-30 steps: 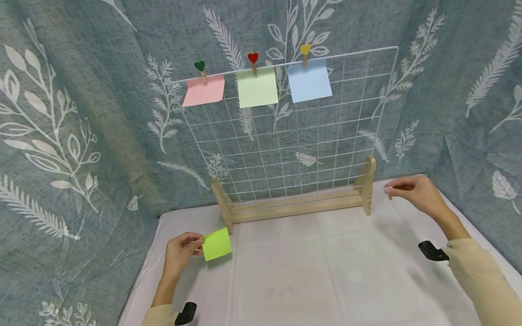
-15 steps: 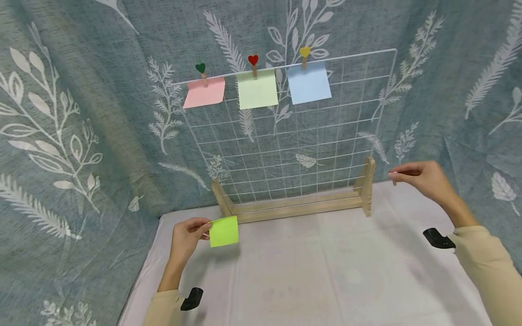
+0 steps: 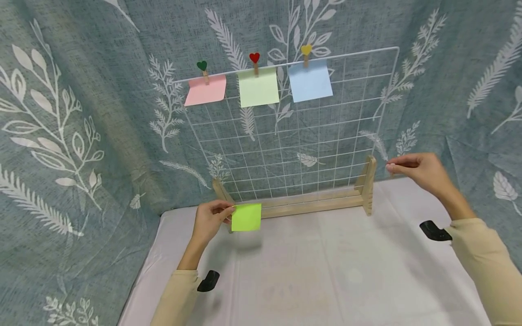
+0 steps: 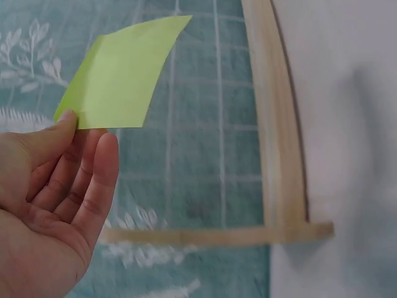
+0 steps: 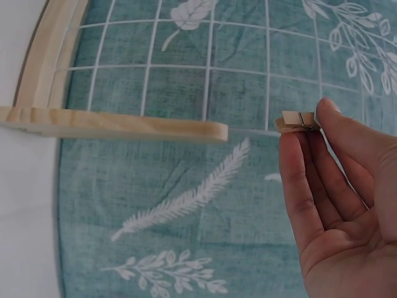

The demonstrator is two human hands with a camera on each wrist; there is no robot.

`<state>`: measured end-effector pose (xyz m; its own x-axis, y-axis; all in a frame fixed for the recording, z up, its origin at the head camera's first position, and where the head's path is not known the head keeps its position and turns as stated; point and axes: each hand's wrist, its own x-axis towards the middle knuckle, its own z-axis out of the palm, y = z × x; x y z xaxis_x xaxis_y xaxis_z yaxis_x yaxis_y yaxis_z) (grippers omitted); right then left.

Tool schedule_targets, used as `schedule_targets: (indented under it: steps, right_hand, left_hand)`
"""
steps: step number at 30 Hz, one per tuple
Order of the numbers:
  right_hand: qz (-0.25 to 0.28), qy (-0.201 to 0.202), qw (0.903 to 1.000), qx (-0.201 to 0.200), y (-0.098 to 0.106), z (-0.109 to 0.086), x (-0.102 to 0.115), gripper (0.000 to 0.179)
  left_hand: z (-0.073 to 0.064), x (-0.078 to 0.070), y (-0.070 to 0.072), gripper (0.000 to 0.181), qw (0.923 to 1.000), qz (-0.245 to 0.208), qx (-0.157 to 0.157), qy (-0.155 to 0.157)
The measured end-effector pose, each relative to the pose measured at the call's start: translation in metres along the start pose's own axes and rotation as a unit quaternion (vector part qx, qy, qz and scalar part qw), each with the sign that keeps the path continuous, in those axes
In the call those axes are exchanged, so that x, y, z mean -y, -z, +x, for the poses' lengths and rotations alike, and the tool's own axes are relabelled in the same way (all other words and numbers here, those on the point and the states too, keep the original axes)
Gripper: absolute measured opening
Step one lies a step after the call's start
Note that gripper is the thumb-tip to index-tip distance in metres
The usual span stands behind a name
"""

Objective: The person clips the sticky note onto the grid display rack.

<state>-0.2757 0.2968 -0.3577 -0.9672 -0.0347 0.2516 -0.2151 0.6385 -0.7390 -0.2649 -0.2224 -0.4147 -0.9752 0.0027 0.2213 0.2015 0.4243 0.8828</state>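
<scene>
Between thumb and fingers, my left hand (image 3: pixel 210 220) pinches a bright yellow-green sticky note (image 3: pixel 246 217) by its left edge, in front of the stand's left foot. In the left wrist view the note (image 4: pixel 124 77) bends slightly. On the right, my right hand (image 3: pixel 420 170) pinches a small wooden clothespin (image 5: pixel 299 119), just beyond the stand's right foot. A white wire grid panel (image 3: pixel 297 136) stands upright in a wooden base (image 3: pixel 310 206). Along its top hang a pink note (image 3: pixel 205 90), a pale green note (image 3: pixel 258 87) and a blue note (image 3: pixel 311 81), each under a clothespin.
The clothespins on the grid carry a green heart (image 3: pixel 201 65), a red heart (image 3: pixel 254 57) and a yellow heart (image 3: pixel 306 50). A white cloth (image 3: pixel 302 271) covers the table. Teal curtain (image 3: pixel 102 149) with white leaf prints surrounds it at the back and sides.
My left hand has moved right and upward with the yellow-green note, which now overlaps the base in view. My right hand has risen a little with the clothespin.
</scene>
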Motion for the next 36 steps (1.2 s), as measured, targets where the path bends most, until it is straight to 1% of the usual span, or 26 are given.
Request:
schedule_targets:
  steps: [4,8,10,13,19,21,29,32,36]
  right_hand:
    - [0.008,0.002,0.9999,0.007,0.001,0.003,0.005,0.047]
    - [-0.005,0.001,1.0000,0.005,0.004,0.004,0.008,0.046]
    - [-0.013,0.002,0.9999,0.001,0.005,0.005,0.009,0.045]
    - [-0.020,0.006,0.9998,0.000,0.006,0.007,0.012,0.046]
    - [-0.013,0.010,0.9999,-0.001,0.008,0.007,0.023,0.048]
    - [-0.013,0.011,0.9998,-0.005,0.009,0.007,0.027,0.048]
    - [-0.022,0.021,0.9993,-0.022,0.019,0.008,0.044,0.049]
    - [-0.011,0.022,0.9994,-0.026,0.019,0.009,0.049,0.049]
    - [0.009,0.028,0.9992,-0.027,0.014,0.011,0.053,0.046]
  left_hand:
    - [0.007,-0.017,-0.010,0.011,0.9994,-0.009,0.021,-0.025]
    - [0.015,-0.032,-0.020,0.011,0.9978,-0.009,0.043,-0.050]
    - [0.018,-0.038,-0.025,0.010,0.9969,-0.013,0.049,-0.061]
    - [0.020,-0.046,-0.030,0.010,0.9954,-0.026,0.053,-0.075]
    - [0.025,-0.059,-0.042,0.011,0.9905,-0.063,0.065,-0.103]
    - [0.027,-0.065,-0.047,0.010,0.9894,-0.068,0.065,-0.111]
    - [0.037,-0.096,-0.068,0.009,0.9834,-0.074,0.058,-0.155]
    - [0.039,-0.105,-0.075,0.009,0.9824,-0.087,0.055,-0.156]
    - [0.040,-0.110,-0.086,0.008,0.9819,-0.103,0.055,-0.148]
